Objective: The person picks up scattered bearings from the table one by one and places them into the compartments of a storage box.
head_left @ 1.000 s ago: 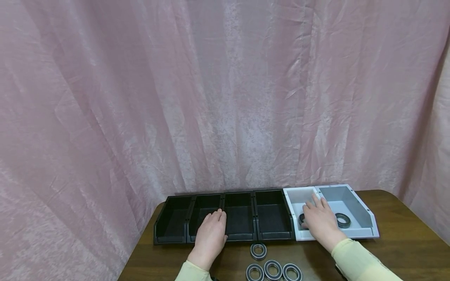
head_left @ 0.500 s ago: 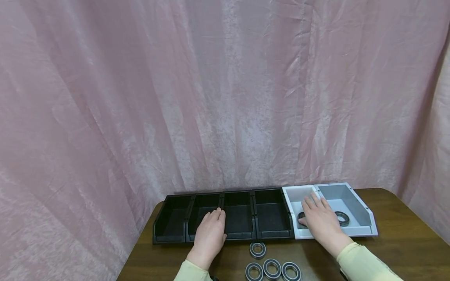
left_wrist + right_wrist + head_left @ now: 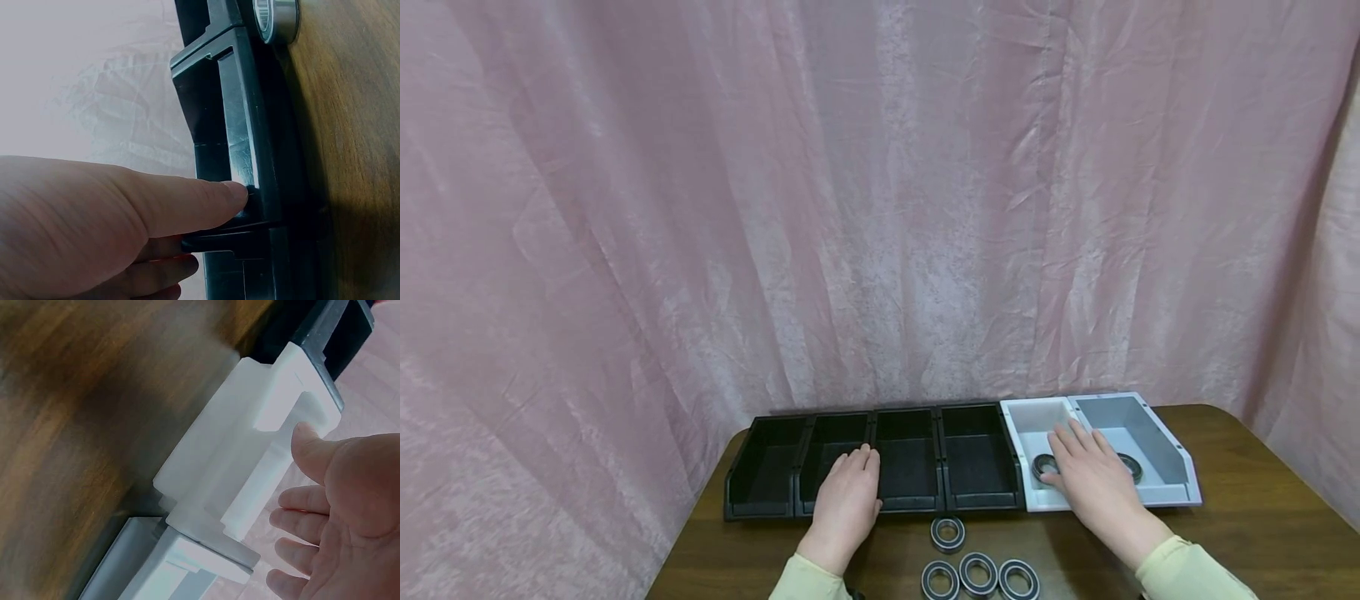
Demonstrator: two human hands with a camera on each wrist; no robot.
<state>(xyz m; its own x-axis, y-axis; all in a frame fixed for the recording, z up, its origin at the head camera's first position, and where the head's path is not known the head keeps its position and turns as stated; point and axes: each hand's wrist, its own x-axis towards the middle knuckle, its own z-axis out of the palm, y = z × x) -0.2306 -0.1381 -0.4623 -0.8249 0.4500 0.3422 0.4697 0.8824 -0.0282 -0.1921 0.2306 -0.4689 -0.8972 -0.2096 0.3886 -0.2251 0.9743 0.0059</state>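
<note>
Both hands are empty: your right hand [image 3: 1093,479], fingers straight, over the white bin [image 3: 1033,417] and grey bin [image 3: 1116,425]; your left hand's [image 3: 842,498] thumb on a black bin [image 3: 913,503]. One bearing [image 3: 1037,468] lies left of your right palm by the thumb, another [image 3: 1137,472] on its right. Four bearings [image 3: 978,591] sit between your hands, nearer you.

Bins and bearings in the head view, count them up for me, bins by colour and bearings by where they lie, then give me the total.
Black bins: 4
Light-coloured bins: 2
Bearings on the table: 4
Bearings in the light-coloured bins, one partly hidden by the right hand: 2
Total: 12
</note>
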